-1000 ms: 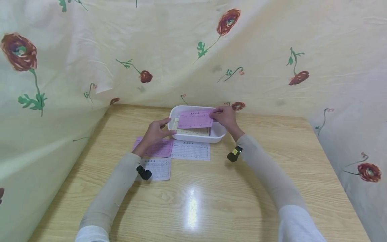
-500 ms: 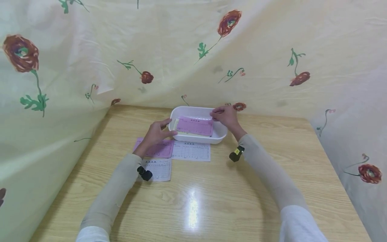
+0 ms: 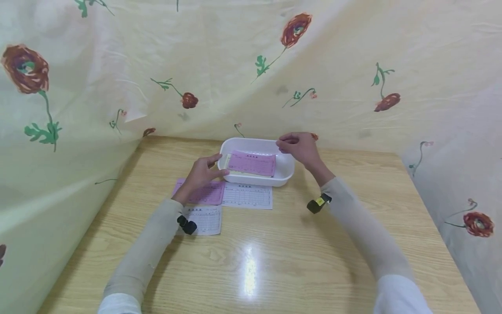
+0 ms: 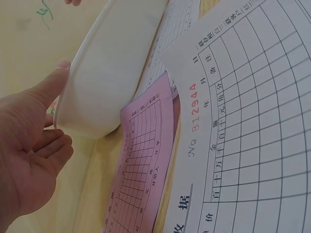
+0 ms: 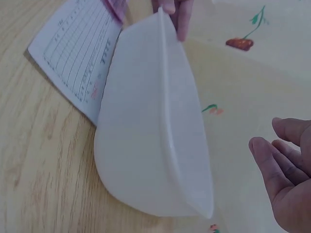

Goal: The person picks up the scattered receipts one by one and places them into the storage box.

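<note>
"White tray [image 3: 270, 180] first: where is it in the head view?"

"Mid-frame, on the far part of the table [image 3: 294, 261], long axis running left to right. A pink slip [image 3: 252, 165] lies inside, its long side going roughly the same way."

"And the hands?"

"The left hand [image 3: 201, 171] grips the tray's left end, so it's the nearer one. The right hand [image 3: 301, 148] is by the upper right corner, holding nothing that I can see. That corner looks to me like the relation that counts."

"Edges and room?"

"A white slip [image 3: 247, 196] comes right up to the tray's lower edge, with a second pink slip [image 3: 209, 194] at lower left. The cloth [image 3: 219, 87] hangs close behind the top edge. Tabletop runs wide to the right and lower middle."

"Left wrist view?"

"The tray fills the upper middle, slanting. The left thumb is on its rim, fingers bent by the end wall."

"Right wrist view?"

"There the tray's long axis runs nearly top to bottom, mid-frame. The right hand is at the right edge, apart from it, thumb and fingers loosely bent."
</note>
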### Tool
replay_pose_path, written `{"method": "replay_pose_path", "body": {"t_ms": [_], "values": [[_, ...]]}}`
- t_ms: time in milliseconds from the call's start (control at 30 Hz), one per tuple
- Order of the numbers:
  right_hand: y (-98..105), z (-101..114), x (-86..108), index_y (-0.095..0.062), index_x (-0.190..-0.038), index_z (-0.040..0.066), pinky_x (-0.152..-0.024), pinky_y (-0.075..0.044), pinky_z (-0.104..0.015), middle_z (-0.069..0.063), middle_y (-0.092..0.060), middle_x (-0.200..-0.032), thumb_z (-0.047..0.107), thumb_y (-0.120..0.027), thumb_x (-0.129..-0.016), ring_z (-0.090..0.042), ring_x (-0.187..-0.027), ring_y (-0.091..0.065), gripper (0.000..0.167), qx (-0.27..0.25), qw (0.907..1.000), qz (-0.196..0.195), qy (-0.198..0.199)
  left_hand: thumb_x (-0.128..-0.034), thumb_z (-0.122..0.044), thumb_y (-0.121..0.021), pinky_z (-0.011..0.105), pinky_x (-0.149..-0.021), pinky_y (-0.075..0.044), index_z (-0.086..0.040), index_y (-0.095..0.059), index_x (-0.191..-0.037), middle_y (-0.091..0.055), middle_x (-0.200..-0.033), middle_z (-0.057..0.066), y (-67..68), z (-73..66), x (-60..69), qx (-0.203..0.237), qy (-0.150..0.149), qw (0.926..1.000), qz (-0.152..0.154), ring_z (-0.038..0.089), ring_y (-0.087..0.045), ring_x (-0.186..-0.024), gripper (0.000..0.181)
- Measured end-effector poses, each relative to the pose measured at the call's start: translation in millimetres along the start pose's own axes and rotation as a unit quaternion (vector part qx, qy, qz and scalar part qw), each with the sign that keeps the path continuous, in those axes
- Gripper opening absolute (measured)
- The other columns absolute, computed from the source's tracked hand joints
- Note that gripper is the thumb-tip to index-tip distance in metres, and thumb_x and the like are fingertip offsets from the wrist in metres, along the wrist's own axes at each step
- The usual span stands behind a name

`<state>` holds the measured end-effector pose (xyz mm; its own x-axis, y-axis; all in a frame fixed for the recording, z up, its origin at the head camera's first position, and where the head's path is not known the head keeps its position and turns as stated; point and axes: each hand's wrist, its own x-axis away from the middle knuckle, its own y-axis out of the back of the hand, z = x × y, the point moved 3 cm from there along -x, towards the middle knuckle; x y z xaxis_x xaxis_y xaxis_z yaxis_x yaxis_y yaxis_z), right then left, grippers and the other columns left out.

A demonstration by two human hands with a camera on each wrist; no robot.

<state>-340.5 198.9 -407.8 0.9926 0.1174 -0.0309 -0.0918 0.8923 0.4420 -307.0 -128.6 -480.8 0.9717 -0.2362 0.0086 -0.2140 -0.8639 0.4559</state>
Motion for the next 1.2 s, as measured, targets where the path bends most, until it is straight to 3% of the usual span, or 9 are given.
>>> {"method": "replay_pose_path", "body": {"t_ms": [200,433,800,900,1100,1200], "values": [[3.1,8.6,17.3,-0.071,-0.118,-0.001,-0.079,-0.064,-0.028,-0.019,-0.075,-0.111,0.024,-0.077,-0.094,-0.026,-0.092,-0.076,0.035,-0.004,0.9998,0.003,0.022,-0.089,-0.031,-0.081,0.043,-0.12,-0.039,-0.006,-0.042,-0.154,-0.037,-0.162,0.008,-0.1,-1.4,0.9,-0.005,-0.002,1.0,0.0,0.032,-0.039,-0.147,0.079],[2.1,2.0,36.6,-0.071,-0.119,-0.001,-0.083,-0.064,-0.031,-0.018,-0.076,-0.11,0.027,-0.077,-0.093,-0.022,-0.089,-0.077,0.038,-0.012,0.9994,0.017,0.027,-0.0904,-0.03,-0.08,0.042,-0.119,-0.04,-0.005,-0.042,-0.154,-0.038,-0.161,0.01,-1.3,-1.9,2.3,-0.017,-0.006,0.9998,0.0,0.032,-0.041,-0.147,0.078],[-10.4,-12.7,61.7,-0.072,-0.116,-0.004,-0.079,-0.064,-0.025,-0.022,-0.075,-0.109,0.019,-0.078,-0.093,-0.037,-0.096,-0.075,0.033,-0.05,0.9979,0.023,0.034,-0.0885,-0.031,-0.081,0.043,-0.119,-0.04,-0.006,-0.042,-0.154,-0.037,-0.162,0.008,-0.9,-2.3,2.6,-0.009,-0.008,0.9999,-0.006,0.033,-0.04,-0.147,0.08],[-15.1,-17.3,67.9,-0.072,-0.115,-0.003,-0.08,-0.064,-0.027,-0.02,-0.076,-0.108,0.018,-0.078,-0.092,-0.035,-0.096,-0.075,0.032,-0.049,0.9981,0.027,0.025,-0.0885,-0.031,-0.081,0.044,-0.119,-0.04,-0.007,-0.041,-0.154,-0.037,-0.162,0.008,-1.1,-2.6,3.0,-0.01,-0.007,0.9999,-0.004,0.034,-0.04,-0.147,0.08],[-24.8,-27.3,79.3,-0.074,-0.113,-0.001,-0.084,-0.064,-0.045,-0.017,-0.077,-0.105,0.022,-0.079,-0.091,-0.028,-0.092,-0.075,0.032,-0.029,0.9985,0.044,0.014,-0.0887,-0.031,-0.081,0.043,-0.119,-0.04,-0.006,-0.041,-0.154,-0.037,-0.162,0.009,-1.0,-1.8,2.4,-0.01,-0.009,0.9999,-0.003,0.033,-0.04,-0.147,0.08],[-28.3,-31.7,85.0,-0.074,-0.113,0.001,-0.083,-0.065,-0.04,-0.015,-0.077,-0.106,0.022,-0.08,-0.091,-0.025,-0.093,-0.075,0.031,-0.011,0.9987,0.049,0.008,-0.0889,-0.03,-0.081,0.042,-0.12,-0.04,-0.005,-0.042,-0.153,-0.038,-0.161,0.01,-0.7,-1.2,1.9,-0.009,-0.015,0.9998,-0.003,0.032,-0.04,-0.147,0.079]]}}
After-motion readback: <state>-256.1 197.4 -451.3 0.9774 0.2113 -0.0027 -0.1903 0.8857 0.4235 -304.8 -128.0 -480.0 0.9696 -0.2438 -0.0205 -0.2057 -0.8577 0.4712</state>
